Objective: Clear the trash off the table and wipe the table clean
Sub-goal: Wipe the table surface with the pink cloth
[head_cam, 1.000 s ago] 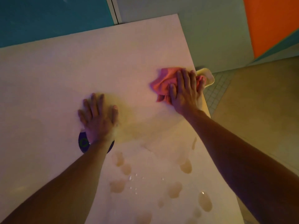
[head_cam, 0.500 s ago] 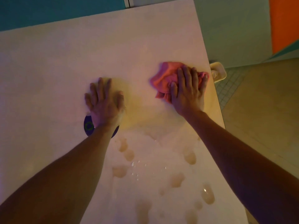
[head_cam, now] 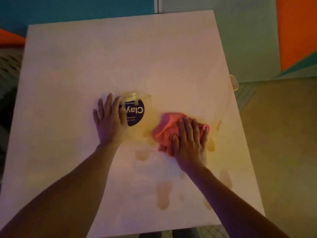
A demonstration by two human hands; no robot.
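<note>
A pale square table (head_cam: 68, 74) fills the head view. My right hand (head_cam: 190, 141) presses flat on a crumpled pink cloth (head_cam: 167, 129) right of the table's middle. My left hand (head_cam: 109, 117) lies flat with straight fingers beside a round dark purple sticker (head_cam: 135, 112) that reads "Clay", and its thumb side covers the sticker's left edge. Yellowish wet patches (head_cam: 163, 194) spread around the cloth and towards the near edge.
A small pale object (head_cam: 234, 82) pokes out past the table's right edge. Tiled and tan floor (head_cam: 277, 134) lies to the right. Teal and orange wall panels (head_cam: 295, 31) stand behind the table. A dark ribbed surface (head_cam: 8, 69) sits at the left.
My right hand has drawn the pink cloth back from the right edge towards the table's middle. My left hand has slid off the purple sticker, which now shows. The view has pulled back.
</note>
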